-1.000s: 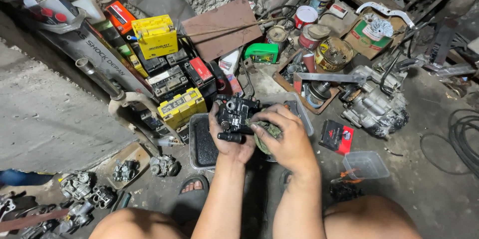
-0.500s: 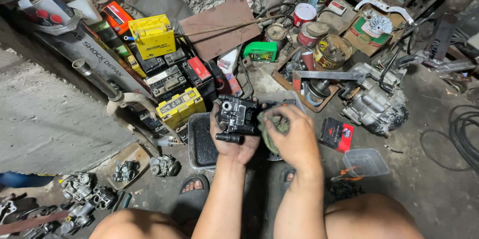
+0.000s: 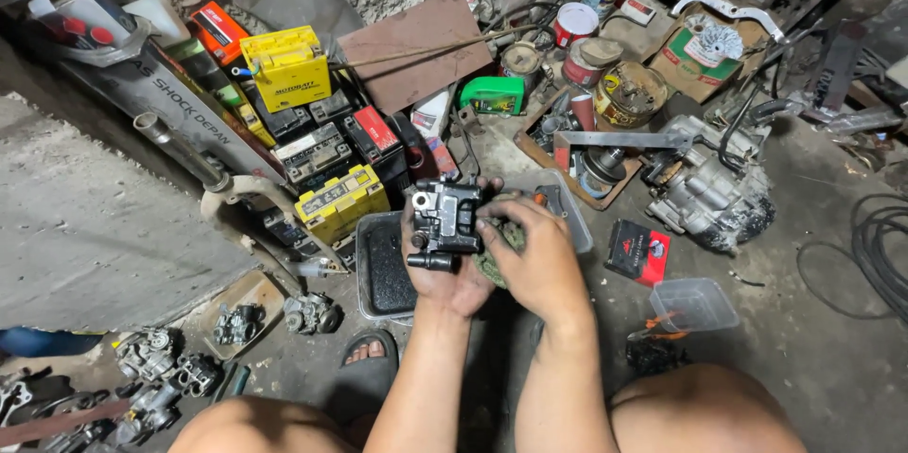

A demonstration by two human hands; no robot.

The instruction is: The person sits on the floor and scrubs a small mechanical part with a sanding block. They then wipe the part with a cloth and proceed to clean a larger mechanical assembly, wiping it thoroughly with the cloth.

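The left hand point(image 3: 454, 273) is closed from below around a dark grey cast-metal carburettor body point(image 3: 445, 223), and the right hand point(image 3: 534, 259) is pressed against its right side with a dirty green cloth point(image 3: 497, 250) bunched under the fingers. The carburettor body is held in the air, just above a shallow black plastic tray point(image 3: 383, 273) on the floor.

For a good wiping, the part is best kept firm in the lower hand and turned a little at a time, so that the cloth reaches the corners; it is best kept over the tray, so that dirt or a loose piece is caught there.

Left of the carburettor body, a yellow rectangular battery box with dark print point(image 3: 342, 204) is seen, and further up-left a second yellow box point(image 3: 287, 65) and an orange flat carton point(image 3: 219, 29). Right of it, a small red and black packet point(image 3: 637, 251) lies flat, and below-right of that a clear plastic container point(image 3: 695, 304). Above it, a green plastic can point(image 3: 494, 94) and a round red tin with white lid point(image 3: 575, 24) stand.
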